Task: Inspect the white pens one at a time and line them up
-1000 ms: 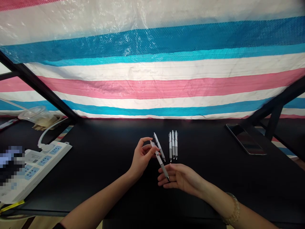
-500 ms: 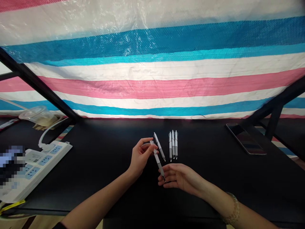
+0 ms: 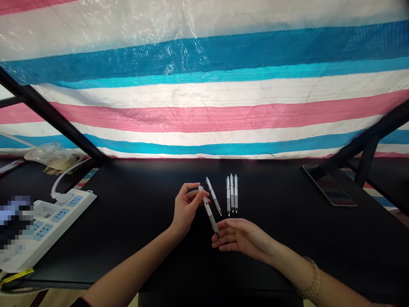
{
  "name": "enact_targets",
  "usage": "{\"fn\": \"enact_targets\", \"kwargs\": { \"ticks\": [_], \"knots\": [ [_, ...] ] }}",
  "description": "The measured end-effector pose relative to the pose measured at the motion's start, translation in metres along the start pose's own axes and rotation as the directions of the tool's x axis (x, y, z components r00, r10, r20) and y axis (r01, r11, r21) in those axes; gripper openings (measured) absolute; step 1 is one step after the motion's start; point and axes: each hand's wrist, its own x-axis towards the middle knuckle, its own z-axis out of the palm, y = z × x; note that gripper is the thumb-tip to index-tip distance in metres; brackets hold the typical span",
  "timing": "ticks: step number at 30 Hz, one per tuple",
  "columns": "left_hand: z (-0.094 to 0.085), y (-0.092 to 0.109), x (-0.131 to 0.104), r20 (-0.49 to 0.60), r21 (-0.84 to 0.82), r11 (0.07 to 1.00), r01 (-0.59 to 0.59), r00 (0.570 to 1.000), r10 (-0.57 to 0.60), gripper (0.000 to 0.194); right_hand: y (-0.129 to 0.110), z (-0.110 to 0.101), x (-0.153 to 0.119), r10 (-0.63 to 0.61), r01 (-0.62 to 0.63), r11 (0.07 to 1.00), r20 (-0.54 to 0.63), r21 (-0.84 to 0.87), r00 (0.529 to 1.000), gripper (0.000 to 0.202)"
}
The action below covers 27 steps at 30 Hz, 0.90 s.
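A white pen with a grey grip (image 3: 211, 218) is pinched near its top by my left hand (image 3: 188, 207), tip slanting down to the right. Its tip reaches the fingers of my right hand (image 3: 241, 236), which is open, palm turned inward, fingers stretched out to the left; whether they touch the pen I cannot tell. Just beyond lies a single similar pen (image 3: 214, 196) on the black table (image 3: 153, 183). To its right, three more pens (image 3: 232, 194) lie side by side, tips toward me.
A dark phone (image 3: 329, 186) lies on the right. On the left are a white power strip (image 3: 64, 217) with a plugged-in cable and a clear plastic cup (image 3: 51, 153). Black frame bars (image 3: 60, 115) slant at both sides. A striped plastic sheet (image 3: 204, 119) hangs behind the table.
My left hand has shifted slightly left with the pen, whose tip has risen a little along the right fingers. My right hand and the pens on the table stay put.
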Motion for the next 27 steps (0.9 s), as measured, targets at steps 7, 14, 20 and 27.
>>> {"fn": "enact_targets", "kwargs": {
  "ticks": [7,14,20,27],
  "knots": [
    [-0.009,-0.012,0.022,-0.130,0.121,0.990,-0.068,0.988,0.084,0.047,0.001,-0.001,0.002,0.000,-0.015,0.972,-0.066,-0.233,0.998,0.035],
    [-0.014,-0.019,0.024,0.109,0.237,0.971,0.008,0.993,-0.035,0.065,-0.004,0.003,-0.003,-0.231,0.155,0.770,-0.044,-0.619,0.972,0.029],
    [-0.019,0.002,0.018,0.578,0.556,0.746,-0.366,0.816,-0.030,0.062,-0.016,0.001,-0.009,-0.675,0.209,0.008,0.148,-0.978,0.723,0.013],
    [-0.030,0.008,0.018,0.698,0.631,0.604,-0.487,0.696,-0.168,0.095,-0.011,-0.019,0.002,-0.553,0.102,-0.581,0.483,-0.808,0.679,0.036]
  ]
}}
